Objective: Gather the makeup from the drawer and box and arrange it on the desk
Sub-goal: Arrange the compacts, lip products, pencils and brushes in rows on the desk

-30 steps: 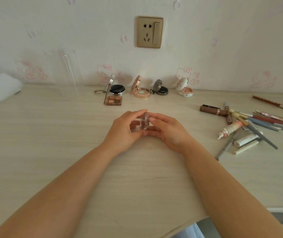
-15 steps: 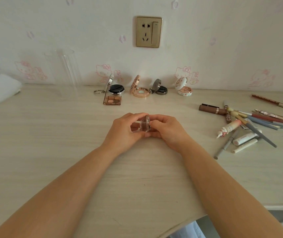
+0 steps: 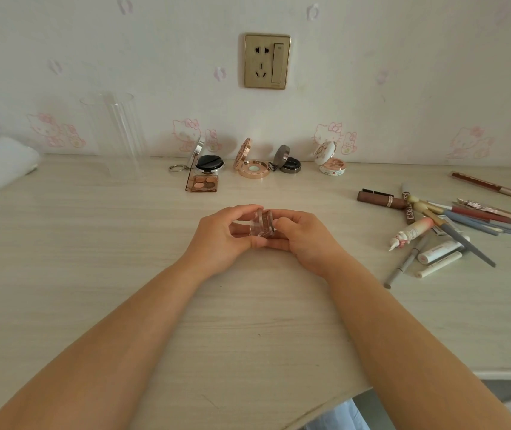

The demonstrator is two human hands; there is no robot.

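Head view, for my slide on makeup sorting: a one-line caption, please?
Both hands, left hand and right hand, hold a small clear compact above the desk.

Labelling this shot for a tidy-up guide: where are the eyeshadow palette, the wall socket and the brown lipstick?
eyeshadow palette (image 3: 202,183): head view, on its open pan tray.
wall socket (image 3: 267,61): head view, middle of its gold plate.
brown lipstick (image 3: 379,198): head view, middle of its barrel.

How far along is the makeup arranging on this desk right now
Done: four open compacts and an eyeshadow palette lined up by the wall. In hand: both hands, left hand and right hand, hold a small clear case. Left: the jumbled pile of pencils and tubes.
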